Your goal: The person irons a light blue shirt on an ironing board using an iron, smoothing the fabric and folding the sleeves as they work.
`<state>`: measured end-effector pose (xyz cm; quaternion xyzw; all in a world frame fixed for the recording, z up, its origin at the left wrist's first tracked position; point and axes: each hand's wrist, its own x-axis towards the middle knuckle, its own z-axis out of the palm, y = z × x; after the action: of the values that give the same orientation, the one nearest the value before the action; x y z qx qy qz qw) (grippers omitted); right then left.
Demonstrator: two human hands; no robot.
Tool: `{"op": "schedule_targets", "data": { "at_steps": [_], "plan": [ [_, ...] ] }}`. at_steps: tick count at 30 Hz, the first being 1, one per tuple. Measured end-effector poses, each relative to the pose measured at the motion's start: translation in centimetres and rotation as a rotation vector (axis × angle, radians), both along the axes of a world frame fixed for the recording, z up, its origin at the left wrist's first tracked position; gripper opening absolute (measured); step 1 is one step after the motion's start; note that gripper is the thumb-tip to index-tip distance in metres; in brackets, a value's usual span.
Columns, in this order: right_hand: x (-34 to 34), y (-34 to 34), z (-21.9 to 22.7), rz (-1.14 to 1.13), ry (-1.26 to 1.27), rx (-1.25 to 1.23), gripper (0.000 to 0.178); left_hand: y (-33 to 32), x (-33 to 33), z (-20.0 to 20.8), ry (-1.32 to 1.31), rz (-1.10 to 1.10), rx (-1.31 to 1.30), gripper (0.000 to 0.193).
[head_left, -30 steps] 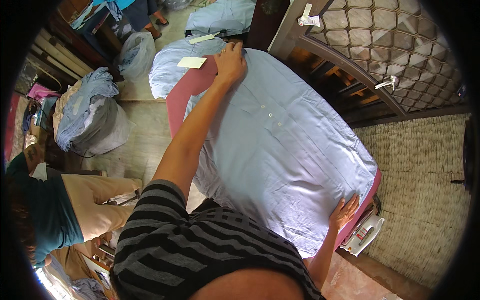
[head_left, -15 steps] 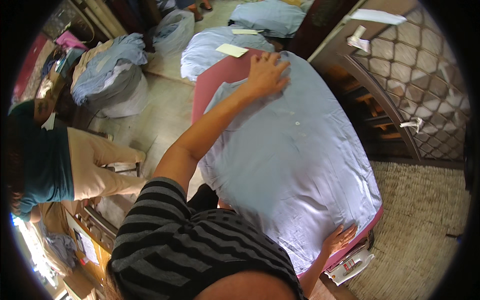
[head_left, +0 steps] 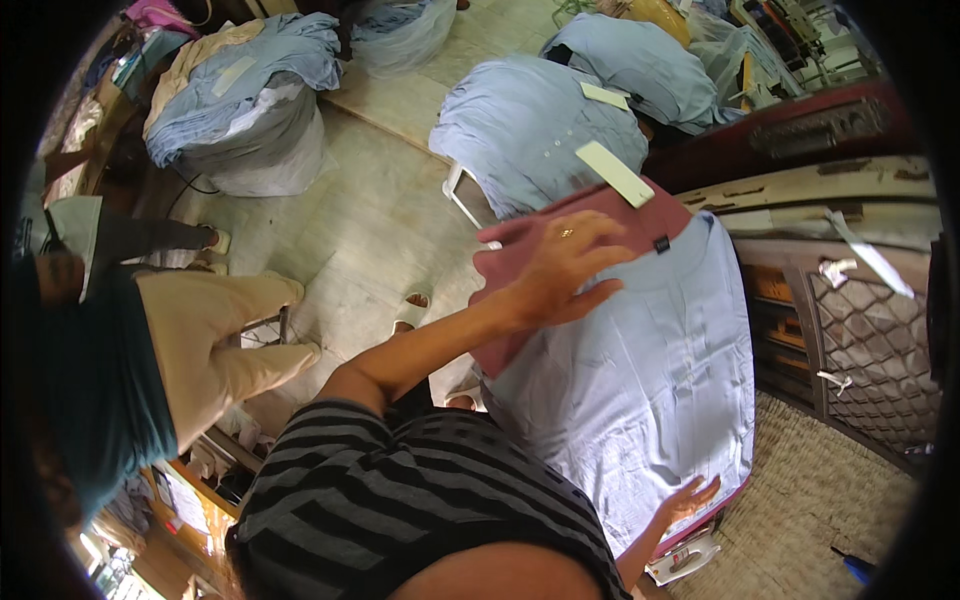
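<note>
Both hands shift, and the camera's view swings too; the left hand [head_left: 570, 268], half a second ago pressed on the far part of the light blue shirt [head_left: 640, 400], is now drawn back over the far left edge of the maroon ironing board [head_left: 508, 262], fingers loosely spread and gripping nothing that shows; the right hand [head_left: 692, 497], flat on the shirt then, now tilts up over the near right corner, fingers apart and holding nothing; whether either hand touches cloth, I cannot tell. More maroon cover shows across the far end, between the shirt and the pale card [head_left: 612, 172]; this suggests that the shirt sits nearer the person, its spread now seemingly little held by either hand.

The shirt lies spread over most of the board, from just short of the far edge to the near end, where a strip of maroon shows at the near right corner; its long axis runs with the board's; the end with the small dark label [head_left: 661, 243] points to the far edge; some creases show toward the near end, close to the white iron [head_left: 685, 560] beside that corner.
</note>
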<state>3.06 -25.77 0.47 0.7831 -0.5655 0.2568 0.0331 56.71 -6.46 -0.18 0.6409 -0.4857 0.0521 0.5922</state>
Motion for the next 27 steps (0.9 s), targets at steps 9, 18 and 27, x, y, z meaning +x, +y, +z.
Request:
{"op": "schedule_targets", "data": {
  "at_steps": [9, 18, 27],
  "plan": [
    [28.6, 9.3, 1.3, 0.41, 0.209, 0.234, 0.071, 8.3, 12.1, -12.6, 0.581, 0.291, 0.202, 0.046],
    [31.6, 10.1, 0.3, 0.421, 0.251, 0.146, 0.068, 1.8, 17.9, -17.5, -0.099, 0.163, 0.44, 0.053],
    [31.4, 10.0, 0.3, 0.367, 0.272, 0.177, 0.067, -4.0, 19.6, -19.2, -0.344, 0.139, 0.418, 0.041]
  ]
}}
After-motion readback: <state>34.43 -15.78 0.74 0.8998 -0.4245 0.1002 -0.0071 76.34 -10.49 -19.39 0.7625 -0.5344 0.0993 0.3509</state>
